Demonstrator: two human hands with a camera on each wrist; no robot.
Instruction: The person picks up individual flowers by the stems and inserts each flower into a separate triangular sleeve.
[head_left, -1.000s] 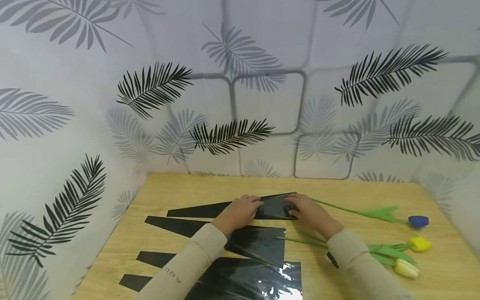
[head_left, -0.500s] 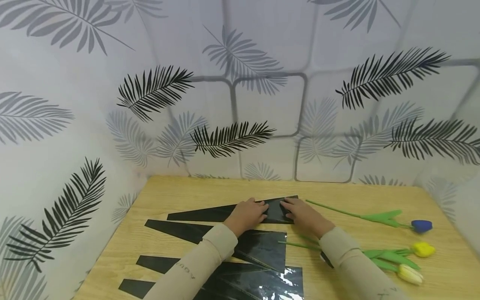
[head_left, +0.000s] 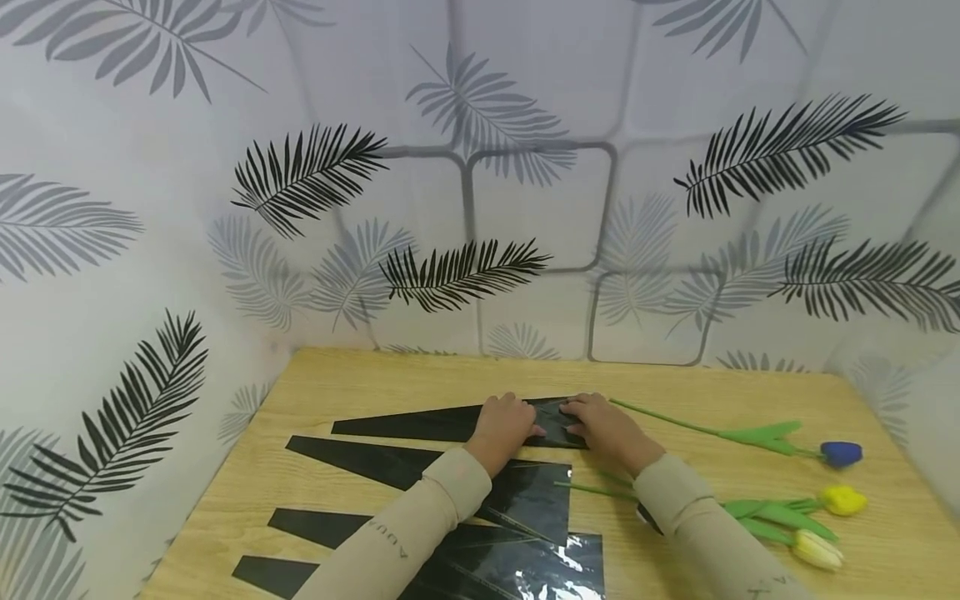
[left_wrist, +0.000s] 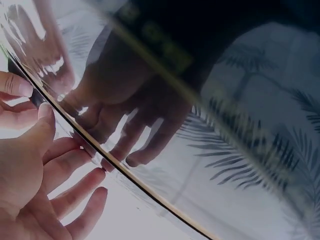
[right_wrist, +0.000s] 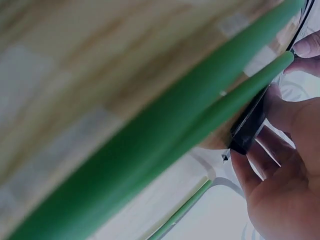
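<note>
Nearest us, the near sheets [head_left: 318, 527], black and glossy, lie on the table [head_left: 247, 479]. To their right we see the white tulip [head_left: 817, 550], with the yellow tulip [head_left: 843, 501] just past it. Next comes the middle sheet [head_left: 536, 492], a green stem [head_left: 596, 489] crossing its right edge. Beyond it lies the far sheet [head_left: 420, 423]: the right hand [head_left: 609, 431] pinches its wide right end, and the left hand [head_left: 504, 431] seems to pinch it too, though reflections muddle our close view. The blue tulip [head_left: 841, 454] lies farther right. Behind everything we see the leaf-patterned wall [head_left: 525, 208].
</note>
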